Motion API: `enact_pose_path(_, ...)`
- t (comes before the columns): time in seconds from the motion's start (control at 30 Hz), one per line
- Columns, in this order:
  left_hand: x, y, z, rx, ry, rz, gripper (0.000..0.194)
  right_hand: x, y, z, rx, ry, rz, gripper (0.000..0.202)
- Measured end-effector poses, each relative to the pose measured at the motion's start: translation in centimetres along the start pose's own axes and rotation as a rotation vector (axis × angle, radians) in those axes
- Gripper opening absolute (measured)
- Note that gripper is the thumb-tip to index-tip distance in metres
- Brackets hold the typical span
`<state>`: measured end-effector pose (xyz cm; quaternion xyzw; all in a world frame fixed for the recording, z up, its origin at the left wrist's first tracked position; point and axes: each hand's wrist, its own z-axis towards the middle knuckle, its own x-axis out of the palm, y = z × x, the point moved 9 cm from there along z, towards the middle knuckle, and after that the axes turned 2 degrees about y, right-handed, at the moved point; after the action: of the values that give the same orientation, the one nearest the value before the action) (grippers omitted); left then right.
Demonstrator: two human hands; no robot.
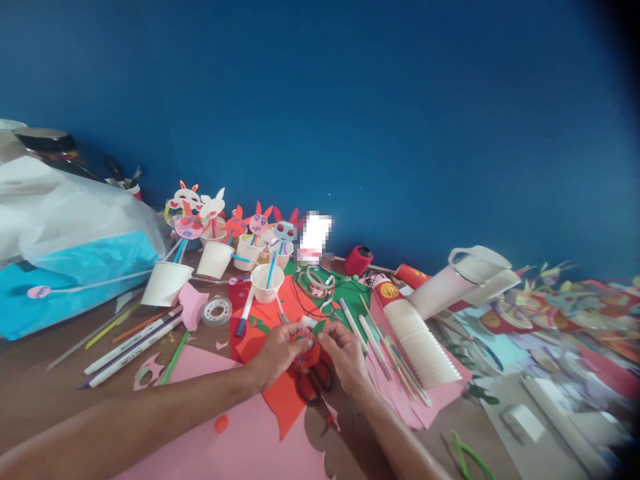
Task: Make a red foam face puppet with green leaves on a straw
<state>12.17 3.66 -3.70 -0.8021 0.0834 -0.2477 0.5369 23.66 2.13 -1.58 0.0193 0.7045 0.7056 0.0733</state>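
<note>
- Pink paper sheet (240, 433): spreads over the table at the round piece's 7 to 8 o'clock.
- Orange-red sheet (283, 393): lies under and around both hands, its pointed end towards 6 o'clock.
- Stack of white cups (425, 343): on its side at 3 o'clock, well apart from the right hand.
- Left hand (280, 347): at the round piece's 9 o'clock, thumb and fingers pinching it.
- Right hand (346, 353): at 3 o'clock — thumb and fingertips pressed together on a green scrap.
- Scissors (316, 387): dark handles just below the round piece, at 6 o'clock.
- White cup (267, 287): upright at 11 o'clock, beyond the left hand.
- Round orange piece (305, 358): between the hands — in the left hand's grip, at its 3 o'clock.
- Green scrap (319, 327): at the round piece's 1 o'clock.
</note>
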Motion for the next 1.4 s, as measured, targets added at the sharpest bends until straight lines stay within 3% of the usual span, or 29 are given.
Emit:
enact_pose_path(0.3, -0.2, -0.2, 0.0, -0.01, -0.023, -0.001, 0.018, 0.0, 1.1, -0.3, -0.017, 0.009, -0.057, 0.02)
enact_pose_path(0.73, 0.1, 0.2, 0.1, 0.02, 0.021, -0.035, 0.022, 0.2, 0.5, -0.3, -0.017, 0.017, -0.168, 0.016)
enact_pose_path(0.93, 0.0, -1.2, 0.2, 0.125, 0.028, 0.005, 0.018, 0.3, 0.7, -0.2, -0.029, 0.029, -0.187, 0.018)
enact_pose_path(1.4, -0.5, -2.5, -0.3, 0.169, -0.047, 0.167, 0.013, 0.7, 1.8, -0.5, -0.051, 0.065, -0.236, 0.017)
